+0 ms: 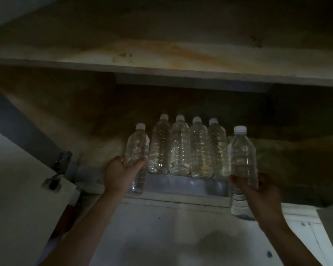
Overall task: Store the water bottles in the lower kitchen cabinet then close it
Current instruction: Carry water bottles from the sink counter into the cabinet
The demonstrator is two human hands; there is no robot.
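I look into a dim lower cabinet [96, 120]. Several clear water bottles with white caps stand in a row [188, 148] at the cabinet's front edge. My left hand [119, 173] grips a water bottle [137, 146] at the left end of the row, upright and just in front of the sill. My right hand [261, 191] holds another water bottle [241, 162] at the right end, its base still outside and below the sill.
A shelf board [161, 72] spans the cabinet above the bottles. The open white cabinet door [21, 198] with its hinge [62, 160] stands at the left. A grey sill [181, 184] runs along the cabinet's front edge, with white floor [161, 237] below.
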